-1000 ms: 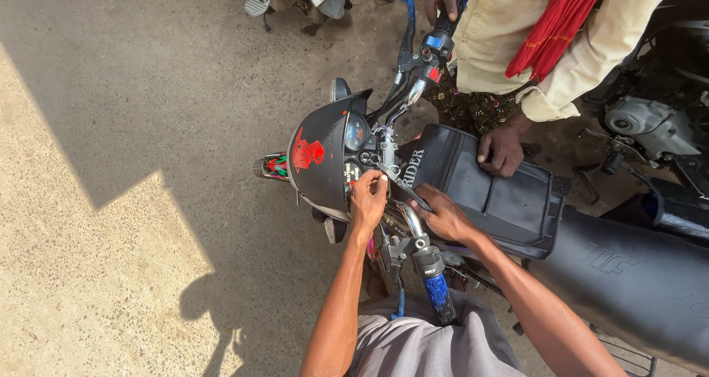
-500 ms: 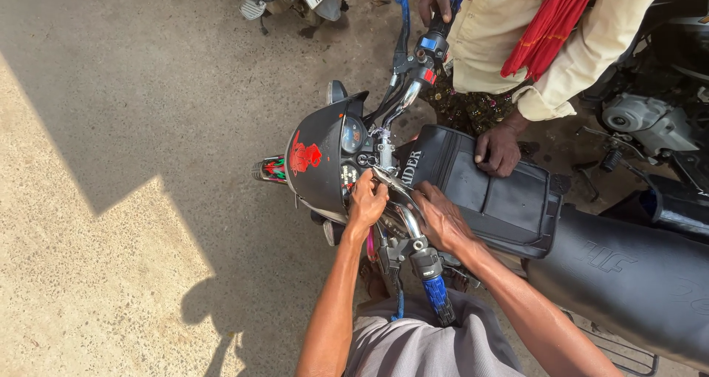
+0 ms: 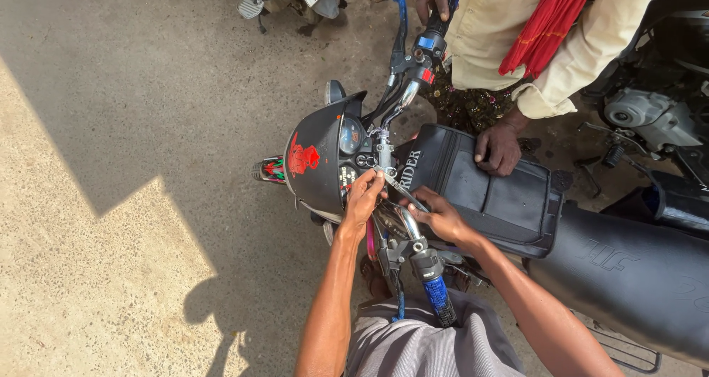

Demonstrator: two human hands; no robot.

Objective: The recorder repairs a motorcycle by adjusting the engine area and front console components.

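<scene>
The spanner [image 3: 399,187] lies across the middle of the motorcycle's handlebar [image 3: 402,222], just behind the black headlight cover [image 3: 314,159], so its head can sit on a fitting at the clamp. The left hand [image 3: 363,198] pinches the end nearest the dials, fingers closed round it, probably seating it on a bolt, though the fingers hide that. The right hand [image 3: 442,216] grips the shaft's other end for leverage. Another person's hand [image 3: 500,146] rests flat on the tank cover [image 3: 487,189], seemingly steadying the bike.

harsh daylight, hard-edged shadow across the ground [image 3: 111,89], sunlit patch lower left, sharp focus throughout
</scene>
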